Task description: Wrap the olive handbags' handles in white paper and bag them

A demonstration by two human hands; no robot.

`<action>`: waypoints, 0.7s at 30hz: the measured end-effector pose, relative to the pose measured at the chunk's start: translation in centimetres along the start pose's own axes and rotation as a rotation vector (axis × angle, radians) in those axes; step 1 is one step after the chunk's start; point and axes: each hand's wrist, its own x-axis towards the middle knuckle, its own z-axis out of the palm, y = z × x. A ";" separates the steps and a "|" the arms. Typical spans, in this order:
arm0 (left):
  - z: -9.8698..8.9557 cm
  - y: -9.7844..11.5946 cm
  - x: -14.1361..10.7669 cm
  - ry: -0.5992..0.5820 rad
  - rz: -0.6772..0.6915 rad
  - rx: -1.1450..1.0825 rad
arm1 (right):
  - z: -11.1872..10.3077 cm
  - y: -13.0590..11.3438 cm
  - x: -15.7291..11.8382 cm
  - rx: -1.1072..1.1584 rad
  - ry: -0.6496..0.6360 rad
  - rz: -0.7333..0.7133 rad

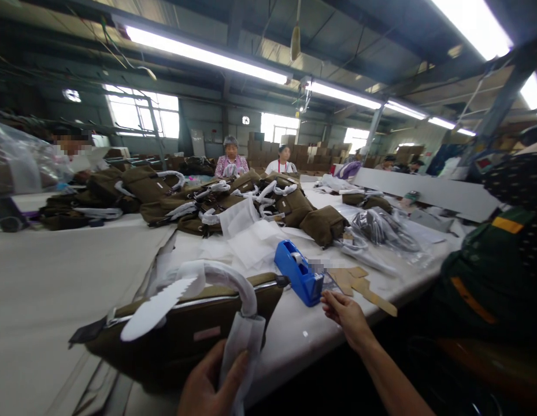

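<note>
A dark olive handbag (164, 338) with a silver zipper sits on the table right before me. Its handle (242, 341) is wrapped in white padding, and my left hand (214, 378) is closed around the lower part of that wrap. A white strip with a toothed edge (153, 315) sticks out from the wrap at the top of the handle. Just beyond the bag's right end stands a blue tape dispenser (296, 280). My right hand (348, 318) is by its near end, thumb and fingers pinched together; whatever is between them is too small to make out.
Behind the dispenser lie white wrapping sheets (255, 240) and a heap of olive bags (294, 205). Brown card pieces (359, 283) lie right of it, with plastic-wrapped items (383, 228) further back. A person in dark green (489, 271) is close on the right; others sit across the table.
</note>
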 end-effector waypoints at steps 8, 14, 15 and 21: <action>0.0 0.0 0.0 -0.006 -0.031 -0.001 | -0.7 0.7 -2.6 -0.163 0.122 -0.173; 0.2 0.0 0.0 0.010 -0.033 -0.011 | 0.8 -2.9 -9.8 -0.329 -0.088 -0.492; 0.2 0.1 0.0 0.006 -0.028 -0.016 | 1.5 -3.7 -11.0 -0.332 -0.151 -0.551; 0.3 0.7 -0.4 -0.030 0.020 -0.059 | 7.4 -7.6 -16.0 -0.289 -0.503 -0.686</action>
